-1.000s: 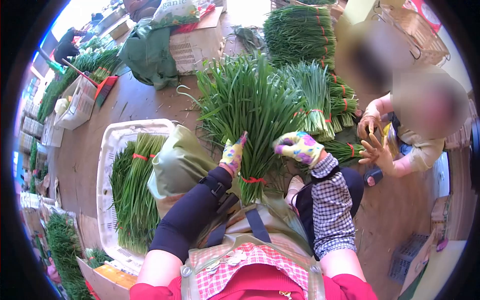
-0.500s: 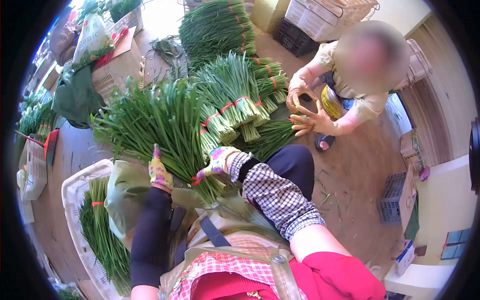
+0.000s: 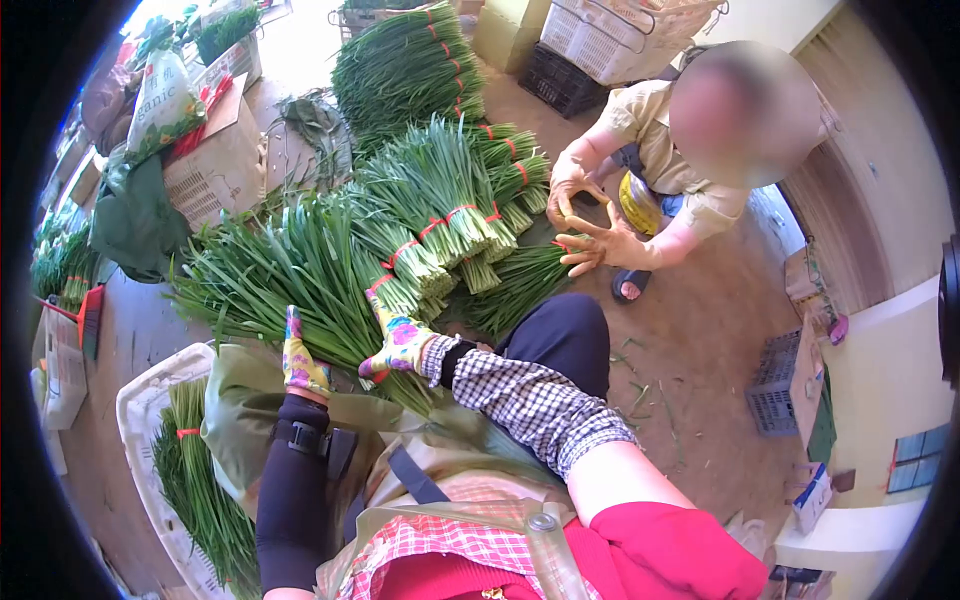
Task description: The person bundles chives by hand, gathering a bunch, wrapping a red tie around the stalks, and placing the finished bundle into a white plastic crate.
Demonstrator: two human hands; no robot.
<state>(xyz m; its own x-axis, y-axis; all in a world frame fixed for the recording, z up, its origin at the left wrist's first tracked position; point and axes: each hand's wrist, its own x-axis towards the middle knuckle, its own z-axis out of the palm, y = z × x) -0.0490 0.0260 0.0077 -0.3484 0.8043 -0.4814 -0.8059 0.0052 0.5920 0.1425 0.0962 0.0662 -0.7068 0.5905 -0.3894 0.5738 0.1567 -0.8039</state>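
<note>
Both hands wear flowered gloves and meet at the stalk end of a big sheaf of chives (image 3: 280, 265) over the person's lap. At the left edge of the floor (image 3: 700, 330) a white crate (image 3: 132, 400) holds one tied bundle (image 3: 195, 480), and a green apron (image 3: 235, 400) drapes just beside it. The left hand (image 3: 300, 360) stands upright, fingers straight and pressed together, flat against the left flank of the sheaf rather than wrapped round it. The sheaf lies between the two hands, touching both, and its leaves fan up and left over the floor toward the cardboard boxes (image 3: 215, 165). The right hand (image 3: 400, 342) curls over the stalk ends from the right, one finger stretched up along the stalks. I cannot tell whether a band sits under that glove. As I judge it, the risk is that the sheaf, broad, loose at the tips and held only from the sides, sheds stalks or slides off the knee if the flat left hand eases its pressure. The tips could also tangle with the stacked bundles (image 3: 440, 200), each girded with red bands (image 3: 432, 228), which lie touching it on the right. Further right, a co-worker's two bare hands (image 3: 590, 245) hover with spread fingers, well apart from the sheaf, and a grey basket (image 3: 780, 385) sits near the right edge of the floor.
</note>
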